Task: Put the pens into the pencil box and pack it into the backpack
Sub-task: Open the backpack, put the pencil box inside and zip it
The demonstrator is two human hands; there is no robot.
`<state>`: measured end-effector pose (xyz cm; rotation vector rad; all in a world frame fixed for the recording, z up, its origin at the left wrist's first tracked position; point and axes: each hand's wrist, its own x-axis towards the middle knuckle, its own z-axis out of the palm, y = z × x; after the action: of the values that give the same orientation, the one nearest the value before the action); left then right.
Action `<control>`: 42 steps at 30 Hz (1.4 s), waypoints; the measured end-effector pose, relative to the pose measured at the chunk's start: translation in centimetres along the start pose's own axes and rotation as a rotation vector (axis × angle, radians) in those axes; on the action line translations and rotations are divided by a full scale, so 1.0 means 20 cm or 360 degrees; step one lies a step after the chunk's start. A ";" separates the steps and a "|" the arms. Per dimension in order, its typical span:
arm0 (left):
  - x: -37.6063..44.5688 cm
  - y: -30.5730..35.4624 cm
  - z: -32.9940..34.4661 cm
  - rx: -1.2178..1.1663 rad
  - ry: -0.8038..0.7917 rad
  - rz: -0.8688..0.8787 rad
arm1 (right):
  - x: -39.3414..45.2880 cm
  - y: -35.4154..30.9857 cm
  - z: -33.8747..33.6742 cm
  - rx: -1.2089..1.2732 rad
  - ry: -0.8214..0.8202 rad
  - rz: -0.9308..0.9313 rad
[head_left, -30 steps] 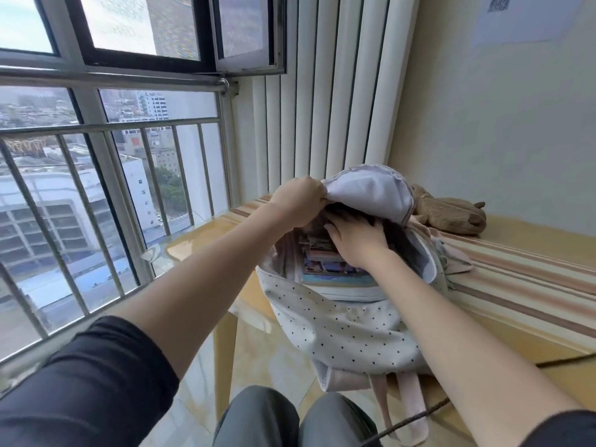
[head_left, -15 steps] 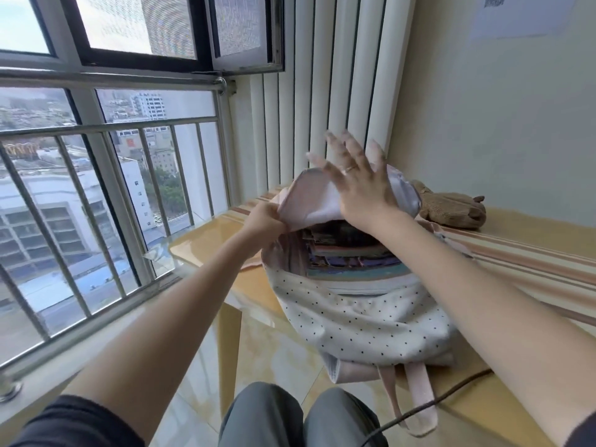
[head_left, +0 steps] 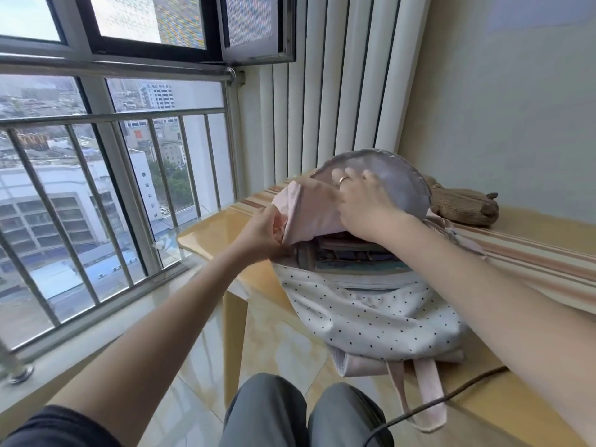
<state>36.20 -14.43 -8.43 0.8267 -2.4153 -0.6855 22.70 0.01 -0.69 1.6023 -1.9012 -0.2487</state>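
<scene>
While the backpack (head_left: 371, 317) is lying mouth-up on the desk (head_left: 209, 233), left hand (head_left: 263, 235) is pinching its flap (head_left: 309, 211), right hand (head_left: 364, 204) is pressing flat; pencil box hidden.

Backpack (head_left: 374, 321): white fabric with small black dots, pale pink lining and straps. Lies right of frame centre on the counter, mouth open toward the upper frame, top flap (head_left: 322, 204) raised. Stacked books (head_left: 351, 253) visible inside. Pencil box and pens not discernible.
</scene>
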 end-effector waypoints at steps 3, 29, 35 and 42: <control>-0.02 -0.01 0.05 0.0291 0.0081 0.0064 | 0.04 -0.02 -0.03 -0.0038 -0.0069 0.0021; -0.23 0.03 -0.05 0.0789 0.0576 0.0874 | 0.02 -0.31 0.05 0.1636 -0.0194 0.0125; -0.26 0.04 -0.07 0.0217 0.0639 0.0611 | 0.03 -0.39 0.11 0.1745 0.0138 0.0197; -0.08 0.00 0.05 0.0564 0.0246 0.0693 | -0.05 -0.40 0.02 0.1689 0.0307 0.0227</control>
<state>36.72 -13.01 -9.68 0.4305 -2.4851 -0.0267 29.20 -1.08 -5.50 1.9652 -2.0815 1.1088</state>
